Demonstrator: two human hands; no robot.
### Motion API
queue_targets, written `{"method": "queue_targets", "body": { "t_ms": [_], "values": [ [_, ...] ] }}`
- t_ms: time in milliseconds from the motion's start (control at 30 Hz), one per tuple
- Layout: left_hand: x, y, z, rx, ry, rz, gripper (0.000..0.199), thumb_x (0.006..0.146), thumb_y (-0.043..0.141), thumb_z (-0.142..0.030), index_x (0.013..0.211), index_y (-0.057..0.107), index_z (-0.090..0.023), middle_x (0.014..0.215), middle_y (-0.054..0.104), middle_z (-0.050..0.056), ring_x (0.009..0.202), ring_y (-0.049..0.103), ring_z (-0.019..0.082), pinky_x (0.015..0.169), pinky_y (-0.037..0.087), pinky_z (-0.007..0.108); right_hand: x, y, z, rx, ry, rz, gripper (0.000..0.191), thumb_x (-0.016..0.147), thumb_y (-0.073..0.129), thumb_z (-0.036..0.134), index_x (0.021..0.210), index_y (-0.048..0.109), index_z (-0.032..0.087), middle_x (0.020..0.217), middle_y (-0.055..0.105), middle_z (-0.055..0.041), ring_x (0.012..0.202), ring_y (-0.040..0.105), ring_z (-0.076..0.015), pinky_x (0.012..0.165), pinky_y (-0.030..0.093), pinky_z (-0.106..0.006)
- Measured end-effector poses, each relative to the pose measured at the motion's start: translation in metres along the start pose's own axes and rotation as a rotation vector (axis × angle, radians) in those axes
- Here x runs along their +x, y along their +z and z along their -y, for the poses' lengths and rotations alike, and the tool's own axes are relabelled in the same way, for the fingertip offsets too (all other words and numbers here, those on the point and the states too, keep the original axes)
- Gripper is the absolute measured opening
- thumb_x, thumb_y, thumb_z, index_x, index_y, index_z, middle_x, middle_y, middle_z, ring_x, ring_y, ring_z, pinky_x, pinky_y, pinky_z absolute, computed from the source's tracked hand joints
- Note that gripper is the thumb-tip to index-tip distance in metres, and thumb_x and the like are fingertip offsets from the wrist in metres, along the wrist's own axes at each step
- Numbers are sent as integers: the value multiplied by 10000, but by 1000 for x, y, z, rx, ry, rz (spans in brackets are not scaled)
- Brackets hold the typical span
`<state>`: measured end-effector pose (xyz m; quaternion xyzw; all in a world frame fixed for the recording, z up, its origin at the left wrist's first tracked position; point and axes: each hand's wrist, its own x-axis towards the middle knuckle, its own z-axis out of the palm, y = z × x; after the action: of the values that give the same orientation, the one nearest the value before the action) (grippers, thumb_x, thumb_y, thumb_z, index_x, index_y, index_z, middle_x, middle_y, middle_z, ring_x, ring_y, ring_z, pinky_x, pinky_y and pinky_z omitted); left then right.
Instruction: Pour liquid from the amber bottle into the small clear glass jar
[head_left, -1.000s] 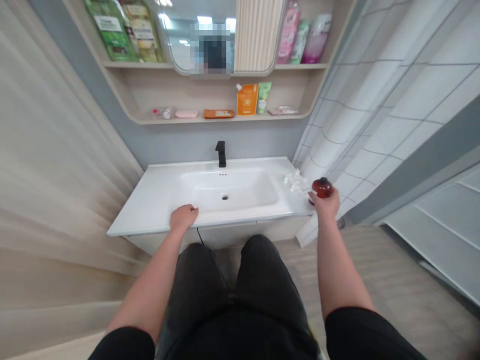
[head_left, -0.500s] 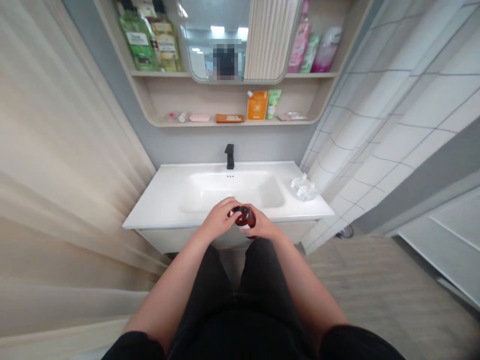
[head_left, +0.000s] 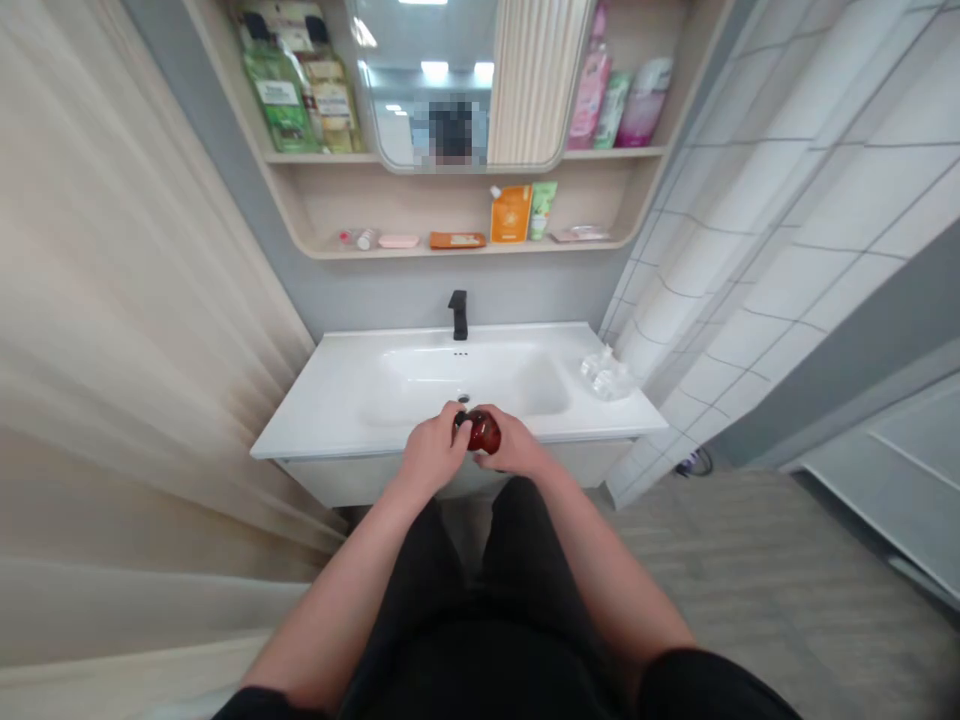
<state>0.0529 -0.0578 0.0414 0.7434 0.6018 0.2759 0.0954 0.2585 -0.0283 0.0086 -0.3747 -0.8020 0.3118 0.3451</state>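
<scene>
A black faucet stands behind the white basin; crumpled clear plastic lies on the countertop.

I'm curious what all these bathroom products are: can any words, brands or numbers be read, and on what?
Nothing can be read for certain; everything is too small or blurred.
The green pack: white label, unreadable.
The orange pouch: unreadable.
The green tube: unreadable.
The pink bottle: unreadable.
The dark red bottle between the left hand and right hand: no readable text shows.

Two hands; one amber bottle between them; one black faucet beyond; one clear plastic wrap to right; two shelves farther beyond.
</scene>
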Motion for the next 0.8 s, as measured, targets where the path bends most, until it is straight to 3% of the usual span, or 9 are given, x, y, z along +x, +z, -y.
{"method": "queue_targets", "body": {
  "t_ms": [67,167,300,433,533,600,667,800],
  "values": [
    [1,-3,2,-21,34,40,319,1135,471,-448,1305,667,-261,958,814,107,887,783,297,768,481,374,-1,-2,-1,-18,-7,5,796,674,845,228,1437,620,259,1257,764,-64,1050,729,-296,974,570,-427],
    [6,-8,5,25,35,70,336,1141,446,-469,1147,710,-261,934,808,115,898,784,303,784,491,378,-4,-1,1,-44,-29,50,798,672,849,222,1437,625,268,1284,765,-69,1070,731,-310,991,567,-436],
    [7,-12,7,8,104,98,326,1149,412,-459,1229,681,-292,983,814,91,940,788,294,816,499,375,-8,-1,6,-52,3,0,782,682,848,218,1429,619,271,1266,769,-65,1056,735,-310,964,572,-426],
    [7,-10,5,98,31,166,350,1149,389,-422,1148,703,-270,903,790,106,893,775,303,799,489,380,-11,5,9,-86,-13,76,768,681,861,220,1412,638,295,1234,783,-46,1027,741,-301,934,574,-406],
    [9,-6,13,87,-47,84,340,1132,399,-405,1113,704,-257,873,763,102,876,751,300,790,484,383,-11,10,1,-137,-30,25,818,663,882,218,1436,635,322,1292,777,-59,1098,741,-333,985,578,-443],
    [13,-7,33,-53,-141,-59,371,1132,359,-423,1089,690,-261,861,735,82,866,724,271,776,491,368,-12,7,-14,-170,-19,-78,816,671,898,250,1441,637,316,1343,762,-87,1170,732,-367,1057,565,-499],
    [19,-13,68,-278,-267,-186,427,1127,312,-469,1035,669,-255,811,674,55,784,665,229,711,490,342,-12,-3,-38,-128,37,-208,801,725,910,363,1465,614,284,1366,750,-119,1203,731,-379,1103,555,-545],
    [34,-33,162,-726,-507,-201,481,1065,390,-605,993,650,-207,688,489,-18,519,375,137,522,363,292,-17,-47,-97,116,201,-575,917,750,880,634,1500,534,235,1332,738,-141,1213,730,-345,1095,584,-560]
  ]
}}
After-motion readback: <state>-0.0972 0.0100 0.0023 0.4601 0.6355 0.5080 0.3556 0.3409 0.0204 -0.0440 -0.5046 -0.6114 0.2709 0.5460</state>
